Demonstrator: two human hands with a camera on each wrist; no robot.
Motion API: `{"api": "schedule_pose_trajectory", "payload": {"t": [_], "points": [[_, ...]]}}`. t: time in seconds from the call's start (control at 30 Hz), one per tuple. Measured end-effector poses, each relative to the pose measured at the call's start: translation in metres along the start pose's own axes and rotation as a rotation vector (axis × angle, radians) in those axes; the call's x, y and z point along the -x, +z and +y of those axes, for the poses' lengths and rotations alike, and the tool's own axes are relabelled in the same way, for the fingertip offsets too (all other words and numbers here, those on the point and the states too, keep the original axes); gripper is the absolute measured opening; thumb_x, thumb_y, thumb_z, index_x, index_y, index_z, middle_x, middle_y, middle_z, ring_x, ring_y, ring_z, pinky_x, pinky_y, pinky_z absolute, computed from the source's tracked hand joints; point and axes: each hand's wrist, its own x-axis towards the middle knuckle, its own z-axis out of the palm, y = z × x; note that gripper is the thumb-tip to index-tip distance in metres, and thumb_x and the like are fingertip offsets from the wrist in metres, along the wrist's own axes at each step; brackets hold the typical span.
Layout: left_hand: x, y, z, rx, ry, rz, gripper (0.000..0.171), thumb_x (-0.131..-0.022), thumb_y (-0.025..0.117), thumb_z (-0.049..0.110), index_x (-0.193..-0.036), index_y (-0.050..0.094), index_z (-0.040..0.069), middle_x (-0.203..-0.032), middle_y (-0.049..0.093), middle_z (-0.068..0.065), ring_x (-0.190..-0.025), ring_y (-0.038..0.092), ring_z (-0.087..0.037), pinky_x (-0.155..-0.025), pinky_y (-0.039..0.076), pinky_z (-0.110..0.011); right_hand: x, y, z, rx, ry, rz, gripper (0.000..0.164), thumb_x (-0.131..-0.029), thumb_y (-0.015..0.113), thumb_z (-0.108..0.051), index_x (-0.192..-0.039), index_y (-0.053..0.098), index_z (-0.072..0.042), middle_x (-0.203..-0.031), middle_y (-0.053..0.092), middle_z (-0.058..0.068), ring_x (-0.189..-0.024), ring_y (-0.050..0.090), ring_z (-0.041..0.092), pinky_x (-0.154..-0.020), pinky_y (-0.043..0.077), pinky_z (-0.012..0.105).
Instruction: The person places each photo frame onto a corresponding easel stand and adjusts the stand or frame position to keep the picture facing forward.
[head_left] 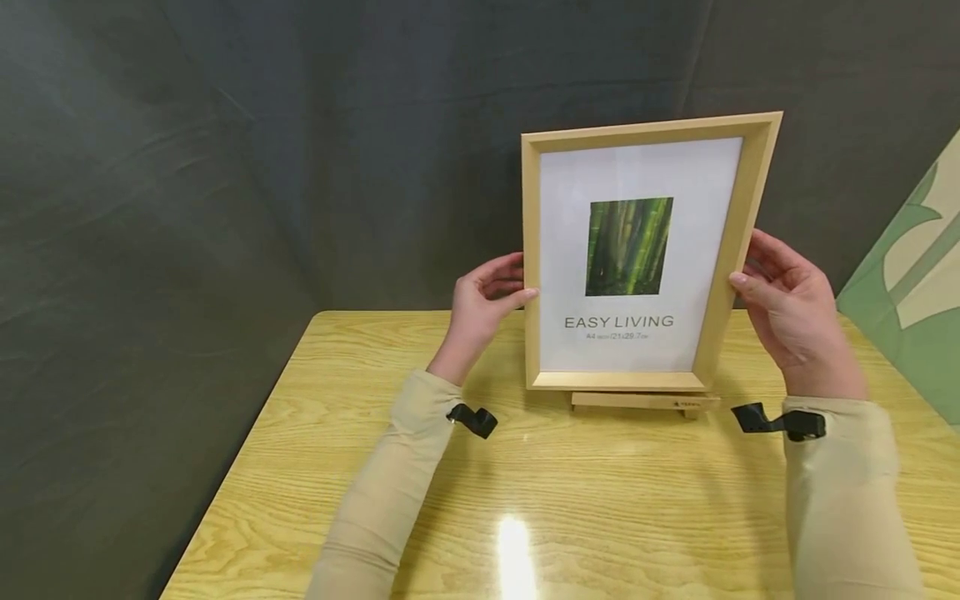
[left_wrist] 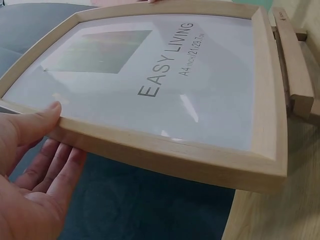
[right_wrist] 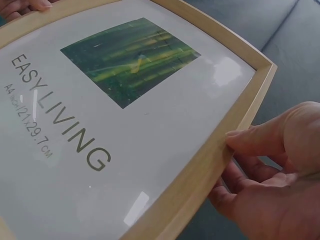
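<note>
Could drop or twist if let go on one side too soon, or slide off the narrow wooden stand (head_left: 630, 401) if set off-centre on its ledge. Might also smudge across the glossy front from any stray touch. Pinching the picture frame (head_left: 741, 217) at opposite side edges, front to back, with left grip (head_left: 480, 304) and right grip (head_left: 795, 312). Upright above the worktop (head_left: 315, 400), right at the stand's ledge, with contact there hard to tell. Looks smooth and pale-wooded, edging a white sheet (head_left: 570, 250) with a green bamboo picture (head_left: 630, 247) above "EASY LIVING" lettering (head_left: 619, 322).
</note>
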Motion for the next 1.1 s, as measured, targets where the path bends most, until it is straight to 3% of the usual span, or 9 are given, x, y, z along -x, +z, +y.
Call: {"api": "schedule_pose_trajectory", "payload": {"t": [0.33, 0.6, 0.83, 0.97, 1.1], "points": [[-0.002, 0.020, -0.005, 0.002, 0.025, -0.017, 0.044, -0.078, 0.078, 0.001, -0.120, 0.066, 0.005, -0.100, 0.068, -0.008, -0.087, 0.065, -0.020, -0.073, 0.055, -0.031, 0.002, -0.020, -0.001, -0.053, -0.001, 0.031, 0.054, -0.083, 0.049, 0.029, -0.133, 0.051, 0.008, -0.116, 0.059, 0.016, -0.100, 0.062, 0.024, -0.074, 0.056, 0.028], [-0.001, 0.031, -0.005, -0.002, -0.001, -0.034, 0.044, -0.079, 0.077, 0.001, -0.121, 0.065, 0.005, -0.102, 0.066, -0.010, -0.090, 0.065, -0.020, -0.075, 0.055, -0.028, 0.003, -0.030, -0.004, -0.050, -0.005, 0.029, 0.053, -0.084, 0.047, 0.028, -0.133, 0.050, 0.008, -0.114, 0.058, 0.017, -0.096, 0.063, 0.024, -0.068, 0.056, 0.027], [0.006, 0.039, 0.023, -0.011, -0.018, -0.062, 0.044, -0.080, 0.072, -0.008, -0.123, 0.060, -0.007, -0.106, 0.063, -0.024, -0.095, 0.062, -0.036, -0.077, 0.055, -0.028, 0.003, -0.035, -0.005, -0.047, 0.005, 0.046, 0.053, -0.085, 0.047, 0.028, -0.133, 0.051, 0.007, -0.112, 0.059, 0.016, -0.092, 0.063, 0.023, -0.064, 0.055, 0.027], [0.004, 0.041, 0.021, -0.021, -0.009, -0.069, 0.045, -0.081, 0.071, -0.008, -0.124, 0.059, -0.008, -0.107, 0.062, -0.025, -0.096, 0.062, -0.037, -0.077, 0.054, -0.027, 0.002, -0.038, -0.006, -0.018, 0.013, 0.058, 0.053, -0.085, 0.047, 0.027, -0.134, 0.051, 0.006, -0.112, 0.058, 0.015, -0.091, 0.062, 0.022, -0.063, 0.054, 0.027], [-0.002, 0.043, 0.003, -0.016, -0.004, -0.044, 0.045, -0.080, 0.073, -0.005, -0.124, 0.061, -0.003, -0.106, 0.064, -0.020, -0.093, 0.064, -0.032, -0.074, 0.055, -0.027, 0.000, -0.039, -0.005, 0.000, 0.022, 0.077, 0.053, -0.085, 0.048, 0.027, -0.133, 0.052, 0.005, -0.111, 0.057, 0.014, -0.090, 0.062, 0.021, -0.063, 0.053, 0.026]]}}
